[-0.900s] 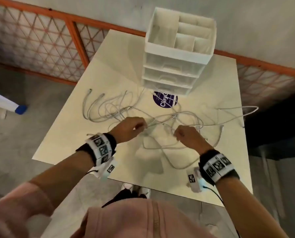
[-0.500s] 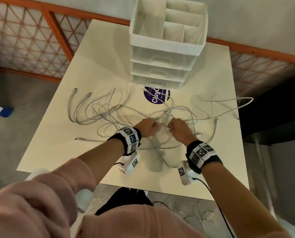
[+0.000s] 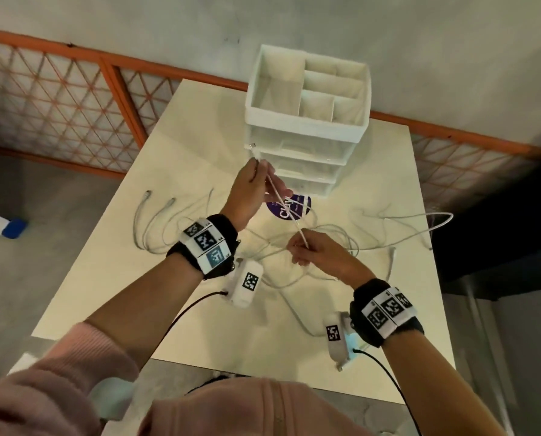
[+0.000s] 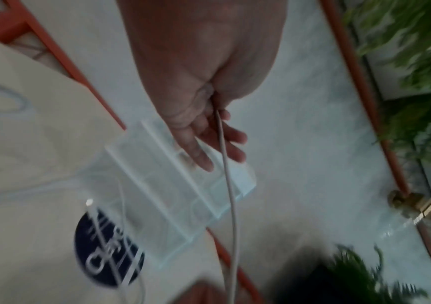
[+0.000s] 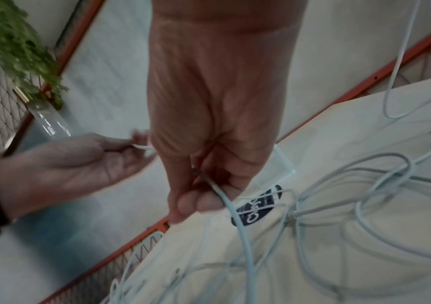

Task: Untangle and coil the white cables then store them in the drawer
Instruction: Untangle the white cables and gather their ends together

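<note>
One white cable (image 3: 286, 209) runs taut between my two hands above the table. My left hand (image 3: 261, 174) is raised in front of the white drawer unit (image 3: 307, 152) and pinches the cable just below its plug, the other fingers spread. My right hand (image 3: 299, 247) is lower, near the table, and pinches the same cable further down. In the left wrist view the cable (image 4: 231, 195) hangs down from my left hand (image 4: 209, 127). In the right wrist view my right hand (image 5: 206, 191) grips the cable (image 5: 243, 226) over the tangle (image 5: 352, 195).
More white cables lie tangled on the cream table (image 3: 184, 152), with loops at the left (image 3: 156, 221) and right (image 3: 414, 228). A round purple sticker (image 3: 300, 206) sits in front of the drawer unit, whose drawers are closed. An orange mesh fence (image 3: 74, 105) stands behind.
Both hands were low in the tangle, close together. My left hand has since risen toward the drawer unit with a cable end, drawing the cable tight against my right hand.
</note>
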